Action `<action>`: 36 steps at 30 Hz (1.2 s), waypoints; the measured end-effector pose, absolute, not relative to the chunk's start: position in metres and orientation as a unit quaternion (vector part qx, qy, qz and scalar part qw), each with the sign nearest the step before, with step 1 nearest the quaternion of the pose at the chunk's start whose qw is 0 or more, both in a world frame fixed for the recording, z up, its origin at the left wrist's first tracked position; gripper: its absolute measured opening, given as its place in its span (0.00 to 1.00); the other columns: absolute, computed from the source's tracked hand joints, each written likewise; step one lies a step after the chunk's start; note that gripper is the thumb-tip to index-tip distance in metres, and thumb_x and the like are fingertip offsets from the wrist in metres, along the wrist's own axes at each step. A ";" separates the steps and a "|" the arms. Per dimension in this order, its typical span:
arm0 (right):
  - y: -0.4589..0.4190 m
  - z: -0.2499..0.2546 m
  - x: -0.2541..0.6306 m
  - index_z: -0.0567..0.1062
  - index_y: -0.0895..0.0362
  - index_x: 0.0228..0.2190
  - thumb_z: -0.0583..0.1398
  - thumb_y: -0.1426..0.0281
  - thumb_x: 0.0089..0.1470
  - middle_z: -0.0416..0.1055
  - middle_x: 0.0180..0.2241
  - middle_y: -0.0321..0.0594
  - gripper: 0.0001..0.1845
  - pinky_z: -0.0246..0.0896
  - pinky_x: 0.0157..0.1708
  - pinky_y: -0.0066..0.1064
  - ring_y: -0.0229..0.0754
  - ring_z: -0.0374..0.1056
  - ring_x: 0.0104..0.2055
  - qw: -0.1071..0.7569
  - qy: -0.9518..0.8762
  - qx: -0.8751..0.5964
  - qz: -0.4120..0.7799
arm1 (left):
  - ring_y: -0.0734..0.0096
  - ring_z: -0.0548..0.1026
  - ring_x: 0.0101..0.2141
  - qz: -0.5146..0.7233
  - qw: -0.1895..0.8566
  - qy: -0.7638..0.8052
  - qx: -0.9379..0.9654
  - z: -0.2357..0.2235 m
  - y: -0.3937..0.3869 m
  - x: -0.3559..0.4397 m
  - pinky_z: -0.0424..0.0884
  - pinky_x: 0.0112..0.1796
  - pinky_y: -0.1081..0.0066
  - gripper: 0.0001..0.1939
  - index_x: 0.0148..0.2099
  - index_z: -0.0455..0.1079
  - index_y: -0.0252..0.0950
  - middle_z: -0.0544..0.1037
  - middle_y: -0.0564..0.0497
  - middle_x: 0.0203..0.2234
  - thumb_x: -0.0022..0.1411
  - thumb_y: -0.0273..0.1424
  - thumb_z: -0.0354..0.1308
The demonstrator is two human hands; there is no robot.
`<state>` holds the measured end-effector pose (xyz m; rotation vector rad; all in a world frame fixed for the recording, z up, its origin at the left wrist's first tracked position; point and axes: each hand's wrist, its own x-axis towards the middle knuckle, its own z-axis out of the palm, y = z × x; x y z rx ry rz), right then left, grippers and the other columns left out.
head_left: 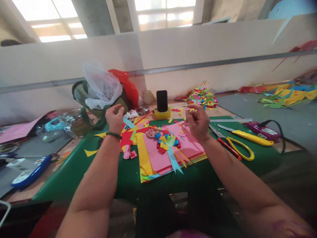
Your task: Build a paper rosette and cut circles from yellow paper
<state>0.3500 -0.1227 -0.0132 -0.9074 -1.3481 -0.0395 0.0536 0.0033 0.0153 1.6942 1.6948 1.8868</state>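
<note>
My left hand, with a dark bracelet at its wrist, is raised over the left side of the green mat. Its fingers are curled together, and anything in them is too small to make out. Opposite it, my right hand hovers over the pink paper sheets with thumb and fingers pinched. What they pinch, if anything, does not show. Between my forearms a multicoloured paper rosette with ribbon tails lies on the pink sheets. A small round clear-topped item sits just behind it.
Red-and-yellow-handled scissors, a yellow utility knife and a purple device lie right. A phone stands by a yellow tape roll. Behind are a bag and a paper-flower pile. A blue-and-white device lies left.
</note>
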 end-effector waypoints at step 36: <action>-0.203 -0.042 0.383 0.74 0.56 0.48 0.56 0.56 0.60 0.74 0.46 0.48 0.22 0.61 0.33 0.33 0.50 0.74 0.40 0.146 -0.526 -0.836 -0.052 | 0.57 0.75 0.46 0.139 0.082 0.471 0.867 -0.009 -0.018 0.090 0.70 0.47 0.63 0.22 0.47 0.76 0.37 0.79 0.44 0.45 0.59 0.44 0.52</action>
